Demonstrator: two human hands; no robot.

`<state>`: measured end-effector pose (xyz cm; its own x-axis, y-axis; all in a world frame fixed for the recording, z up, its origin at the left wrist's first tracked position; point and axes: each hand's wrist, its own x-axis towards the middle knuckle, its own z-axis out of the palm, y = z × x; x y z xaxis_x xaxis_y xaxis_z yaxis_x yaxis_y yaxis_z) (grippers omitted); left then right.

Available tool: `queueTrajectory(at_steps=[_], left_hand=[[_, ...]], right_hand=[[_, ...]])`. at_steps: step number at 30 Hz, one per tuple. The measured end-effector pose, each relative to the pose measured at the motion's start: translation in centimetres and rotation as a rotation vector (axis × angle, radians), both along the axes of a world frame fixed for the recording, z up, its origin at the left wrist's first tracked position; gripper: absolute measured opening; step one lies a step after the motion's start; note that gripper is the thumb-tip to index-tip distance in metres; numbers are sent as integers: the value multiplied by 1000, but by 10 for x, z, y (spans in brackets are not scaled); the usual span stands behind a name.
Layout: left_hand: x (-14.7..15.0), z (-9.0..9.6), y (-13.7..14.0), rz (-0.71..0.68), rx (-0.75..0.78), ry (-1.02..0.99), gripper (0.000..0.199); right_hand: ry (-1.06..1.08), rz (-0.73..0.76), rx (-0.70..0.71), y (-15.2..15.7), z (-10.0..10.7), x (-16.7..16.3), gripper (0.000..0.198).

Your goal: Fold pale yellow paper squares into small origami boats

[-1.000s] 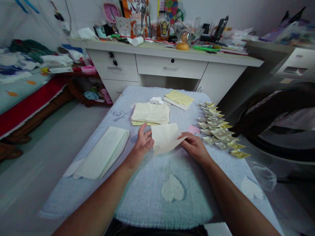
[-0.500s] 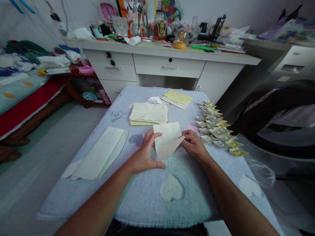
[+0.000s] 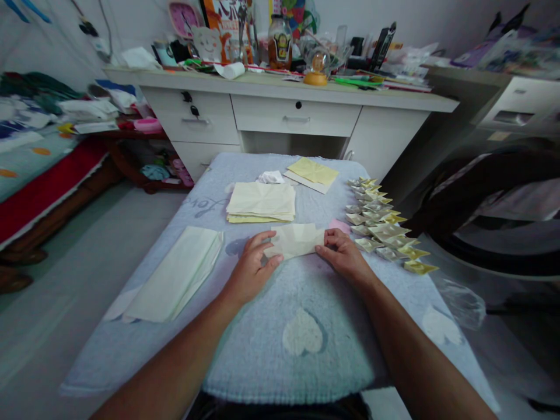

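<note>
A cream sheet of paper (image 3: 297,240), folded over toward me into a wide strip, lies between my two hands on the cloth-covered table. My left hand (image 3: 255,262) holds its left end, thumb in front and fingers behind. At the right end, my right hand (image 3: 342,252) pinches the paper between thumb and fingers. Just beyond is a stack of creased cream and yellow sheets (image 3: 261,199). Rows of small folded paper boats (image 3: 385,224) stand to the right of my right hand. Near them, a pink piece of paper (image 3: 339,226) lies partly behind my right fingers.
A folded pile of pale paper (image 3: 177,277) lies on the left of the table. Yellow and white sheets (image 3: 312,173) and a crumpled white tissue (image 3: 270,177) are at the back. Beyond stands a cluttered white desk (image 3: 297,119); a washing machine (image 3: 516,119) is at right.
The paper's near edge has been folded over, turning the half-raised sheet into a flatter strip. My left thumb and fingers have closed onto its left end.
</note>
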<state>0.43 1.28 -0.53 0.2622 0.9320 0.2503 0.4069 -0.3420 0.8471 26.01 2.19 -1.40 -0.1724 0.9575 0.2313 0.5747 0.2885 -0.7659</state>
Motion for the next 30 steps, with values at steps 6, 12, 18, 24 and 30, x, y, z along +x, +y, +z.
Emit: queueTrajectory(at_steps=[6, 12, 18, 24, 30], left_hand=[[4, 3, -4, -28, -146, -205, 29], [8, 4, -6, 11, -143, -221, 24], [13, -4, 0, 150, -106, -129, 57], [15, -6, 3, 214, 91, 304, 61], [15, -9, 0, 165, 160, 535, 39]], right_hand=[[-82, 63, 0, -5, 14, 2, 21], [-149, 97, 15, -4, 11, 1, 22], [-256, -29, 36, -1, -1, -2, 22], [-374, -248, 15, -5, -1, -12, 29], [-437, -310, -18, -7, 1, -20, 28]])
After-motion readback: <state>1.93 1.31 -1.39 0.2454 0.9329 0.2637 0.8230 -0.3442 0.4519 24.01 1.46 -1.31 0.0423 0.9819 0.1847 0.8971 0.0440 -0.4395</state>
